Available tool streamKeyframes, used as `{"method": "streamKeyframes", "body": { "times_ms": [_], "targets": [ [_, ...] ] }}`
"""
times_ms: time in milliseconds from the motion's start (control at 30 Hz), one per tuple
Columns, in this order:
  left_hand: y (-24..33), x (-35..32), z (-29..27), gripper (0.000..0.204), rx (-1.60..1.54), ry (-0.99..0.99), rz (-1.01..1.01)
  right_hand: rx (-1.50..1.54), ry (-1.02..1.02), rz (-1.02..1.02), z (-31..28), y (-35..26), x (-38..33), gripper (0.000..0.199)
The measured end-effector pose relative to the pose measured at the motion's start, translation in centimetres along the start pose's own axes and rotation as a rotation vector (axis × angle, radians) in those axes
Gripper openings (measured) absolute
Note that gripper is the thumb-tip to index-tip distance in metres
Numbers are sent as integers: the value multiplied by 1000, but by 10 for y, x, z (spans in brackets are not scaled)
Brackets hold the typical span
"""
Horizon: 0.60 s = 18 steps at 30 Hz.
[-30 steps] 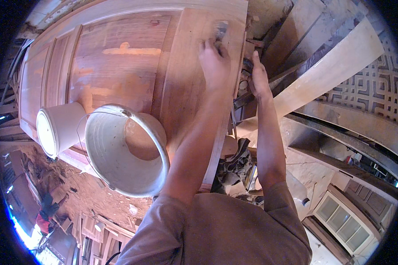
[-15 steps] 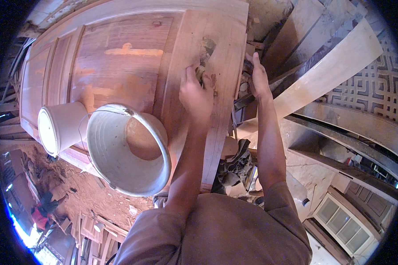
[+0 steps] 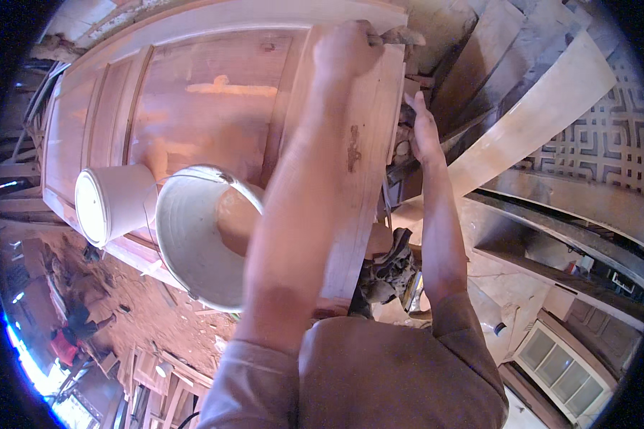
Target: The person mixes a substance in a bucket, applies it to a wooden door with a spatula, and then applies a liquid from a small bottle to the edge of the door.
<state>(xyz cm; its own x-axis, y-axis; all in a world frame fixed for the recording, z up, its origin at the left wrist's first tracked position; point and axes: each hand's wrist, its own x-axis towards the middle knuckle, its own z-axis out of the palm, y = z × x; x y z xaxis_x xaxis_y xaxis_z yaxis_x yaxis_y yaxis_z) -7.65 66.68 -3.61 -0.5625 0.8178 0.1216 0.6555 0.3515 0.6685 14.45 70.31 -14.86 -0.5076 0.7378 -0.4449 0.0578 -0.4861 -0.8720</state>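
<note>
A panelled wooden door (image 3: 215, 64) lies in front of me, with pale orange filler patches (image 3: 229, 87) on its panels. My left hand (image 3: 343, 50) is closed on what looks like a putty knife (image 3: 403, 36). Its blade sticks out to the right past the door's far right corner; the handle is hidden in my fist. Beside the door's right edge, my right hand (image 3: 426, 132) is held up with its fingers stretched. Part of that hand's far side cannot be seen. A dark rough patch (image 3: 353, 146) marks the door's right rail.
On the door's near left part stand a large grey-white bucket (image 3: 186, 236) with brownish material inside and a smaller white bucket (image 3: 122, 204). Boards (image 3: 529, 118) lean at the right, near a patterned lattice panel (image 3: 601, 136). A glazed window frame (image 3: 562, 365) lies lower right. Sawdust covers the floor (image 3: 143, 279).
My left hand has swept away from me and right with the putty knife, from mid-rail to the door's far right corner. My right hand stays by the edge. The view has shifted slightly.
</note>
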Motion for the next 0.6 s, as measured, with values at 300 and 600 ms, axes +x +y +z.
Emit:
{"method": "streamKeyframes", "body": {
  "times_ms": [300,600],
  "targets": [
    [-67,27,-82,30,357,-598,758,-101,59,-96,-23,19,13,67],
    [-99,-2,-48,37,441,-613,822,3,33,-42,-16,19,8,69]
  ]
}}
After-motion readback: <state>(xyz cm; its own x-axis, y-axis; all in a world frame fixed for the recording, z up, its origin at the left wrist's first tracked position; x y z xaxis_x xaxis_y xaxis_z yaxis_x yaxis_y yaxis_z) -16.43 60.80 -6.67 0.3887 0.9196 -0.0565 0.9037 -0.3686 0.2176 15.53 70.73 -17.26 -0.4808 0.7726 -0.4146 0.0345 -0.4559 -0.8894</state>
